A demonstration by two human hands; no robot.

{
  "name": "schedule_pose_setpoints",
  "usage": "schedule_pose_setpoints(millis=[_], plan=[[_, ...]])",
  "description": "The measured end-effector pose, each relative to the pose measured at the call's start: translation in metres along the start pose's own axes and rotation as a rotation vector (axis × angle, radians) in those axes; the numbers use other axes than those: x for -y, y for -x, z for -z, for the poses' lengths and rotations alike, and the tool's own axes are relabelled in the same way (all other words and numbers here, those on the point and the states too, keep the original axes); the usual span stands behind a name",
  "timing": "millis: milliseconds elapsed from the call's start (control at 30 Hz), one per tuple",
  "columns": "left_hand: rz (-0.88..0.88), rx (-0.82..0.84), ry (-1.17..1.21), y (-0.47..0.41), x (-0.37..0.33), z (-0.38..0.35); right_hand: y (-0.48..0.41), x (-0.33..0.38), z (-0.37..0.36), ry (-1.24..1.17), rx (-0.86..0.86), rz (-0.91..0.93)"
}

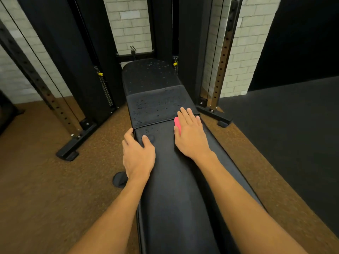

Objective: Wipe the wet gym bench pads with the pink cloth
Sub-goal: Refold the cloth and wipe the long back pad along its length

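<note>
Brown floor lies all around, and a pale brick wall stands at the back behind tall black posts. Three black pads run away from the person in a row. The near pad is long and looks smooth and dry, apart from a few drops up at its far end. The middle pad has lots of little water drops on it, and so does the far pad. The pink cloth sits on the right side, just where the near pad meets the middle pad. Only a small bit of it peeks out, because the right hand lies flat on top of it. That hand's fingers are straight and close together, and they press the cloth down. The left hand holds the left edge of the near pad, with the thumb on top and the other fingers bent over the side. I think the long pad is nearly done. The last drops there need a rub, and then the middle and far pads need wiping too, so I'd say most of the wet part is left.
</note>
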State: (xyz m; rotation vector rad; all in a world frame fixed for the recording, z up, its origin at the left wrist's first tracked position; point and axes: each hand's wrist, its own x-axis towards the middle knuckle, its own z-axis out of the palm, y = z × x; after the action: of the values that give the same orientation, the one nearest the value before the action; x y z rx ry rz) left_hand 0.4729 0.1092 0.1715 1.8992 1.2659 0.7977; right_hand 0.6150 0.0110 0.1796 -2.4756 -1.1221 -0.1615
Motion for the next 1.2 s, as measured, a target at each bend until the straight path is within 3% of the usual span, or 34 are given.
schedule_pose_setpoints(millis=[233, 400, 533, 667, 867, 1067, 1133, 1200], plan=[[0.008, -0.037, -0.105, 0.004, 0.001, 0.002, 0.012, 0.012, -0.008, -0.018, 0.071, 0.315], [0.022, -0.055, -0.161, 0.006, 0.002, 0.003, 0.006, 0.004, -0.003, -0.025, 0.016, 0.090], [0.035, -0.059, -0.132, 0.006, 0.000, 0.004, 0.000, 0.032, -0.013, -0.036, 0.024, 0.205], [0.061, -0.047, -0.068, 0.001, 0.000, 0.004, 0.009, 0.011, -0.008, -0.072, 0.073, 0.328], [0.084, -0.012, 0.037, -0.007, 0.001, 0.001, 0.001, 0.019, -0.010, -0.052, -0.033, 0.039], [0.067, 0.002, 0.095, -0.009, 0.008, 0.000, 0.010, 0.026, -0.017, -0.087, 0.038, 0.302], [0.074, -0.005, 0.114, -0.008, 0.011, 0.001, 0.011, 0.013, -0.012, -0.082, 0.037, 0.266], [0.085, 0.004, 0.139, -0.010, 0.011, 0.001, 0.010, 0.009, -0.010, -0.078, -0.010, 0.119]])
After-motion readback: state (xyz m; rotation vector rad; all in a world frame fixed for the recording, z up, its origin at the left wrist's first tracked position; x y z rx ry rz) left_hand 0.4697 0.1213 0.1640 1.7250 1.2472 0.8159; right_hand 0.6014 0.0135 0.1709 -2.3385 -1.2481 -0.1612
